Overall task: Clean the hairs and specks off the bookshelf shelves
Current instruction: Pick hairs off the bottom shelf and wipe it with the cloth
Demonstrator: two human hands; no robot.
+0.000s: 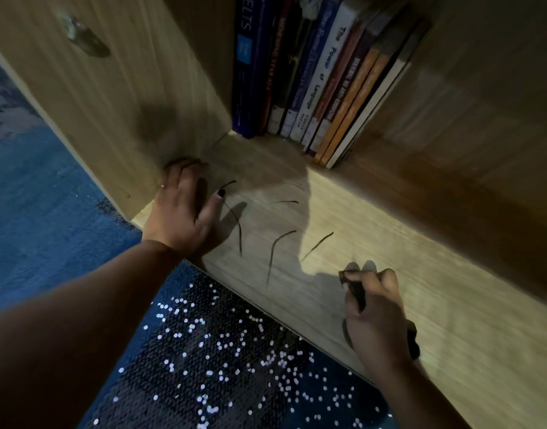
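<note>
Several dark hairs (280, 249) lie scattered on the light wooden shelf (420, 292) between my hands. My left hand (185, 209) rests on the shelf's left end against the side panel, fingers bent at the corner and thumb stretched toward one hair. My right hand (374, 314) is at the shelf's front edge with its fingers curled round a dark clump (357, 291), probably gathered hair; more of the dark stuff shows behind the wrist.
A row of upright books (321, 75) stands at the back of the shelf. The bookshelf's side panel (111, 97) rises on the left. Below the shelf edge lies blue carpet (49, 224) and dark sequinned fabric (222, 366).
</note>
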